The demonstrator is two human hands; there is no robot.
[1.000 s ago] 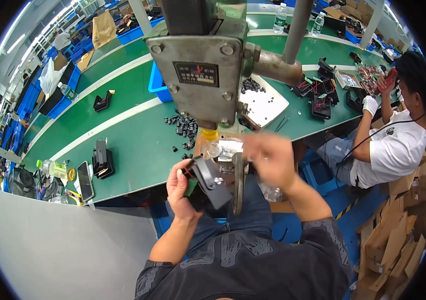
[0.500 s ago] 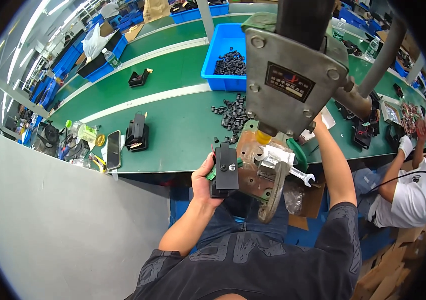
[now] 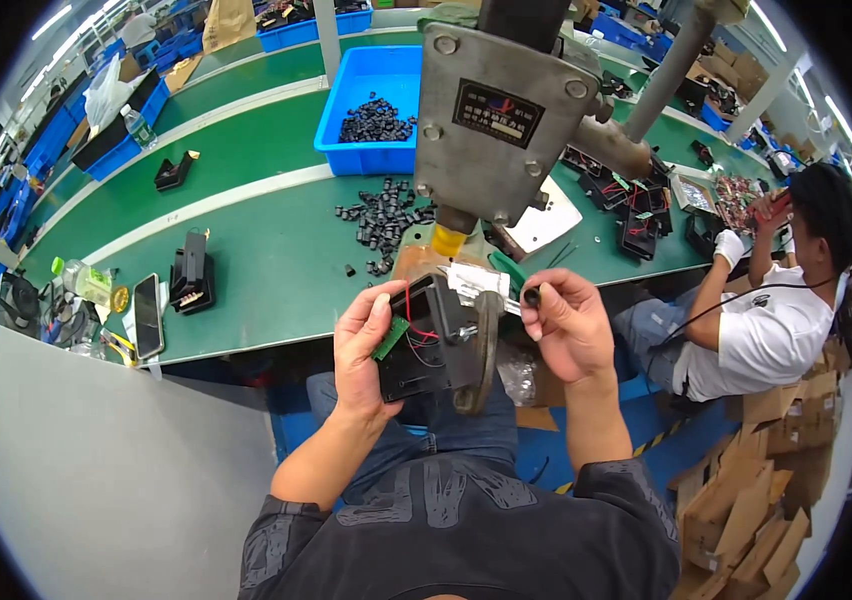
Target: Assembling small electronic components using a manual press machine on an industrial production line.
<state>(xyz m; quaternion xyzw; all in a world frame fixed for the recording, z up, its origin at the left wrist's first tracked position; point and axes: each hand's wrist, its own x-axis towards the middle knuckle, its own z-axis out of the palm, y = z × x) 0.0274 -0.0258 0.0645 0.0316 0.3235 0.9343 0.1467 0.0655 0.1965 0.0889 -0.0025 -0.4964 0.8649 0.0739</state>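
Note:
My left hand (image 3: 358, 360) is closed on the side of an open black plastic housing (image 3: 414, 372). A small green circuit board (image 3: 392, 338) and thin red wires show at its inside. Between the fingertips of my right hand (image 3: 578, 335) is a small round black cap (image 3: 533, 297), just right of the housing. Beyond both hands stands a grey metal hand press (image 3: 491, 125) with a yellow-ringed ram (image 3: 448, 241). Its base is partly hidden by the housing, and a curved metal arm (image 3: 487, 350) comes forward between my hands.
Loose black caps (image 3: 383, 222) lie on the green table (image 3: 276, 260) before a blue bin (image 3: 330, 150) of similar caps. Another black housing (image 3: 192, 278) and a phone (image 3: 149, 315) are at left. A white tray (image 3: 549, 222) sits behind the press. At right a co-worker (image 3: 771, 320) sits near cardboard boxes.
My right hand has come back from behind the press with a small black cap. My left hand has turned the housing so its wired inside shows. The whole view has shifted rightward.

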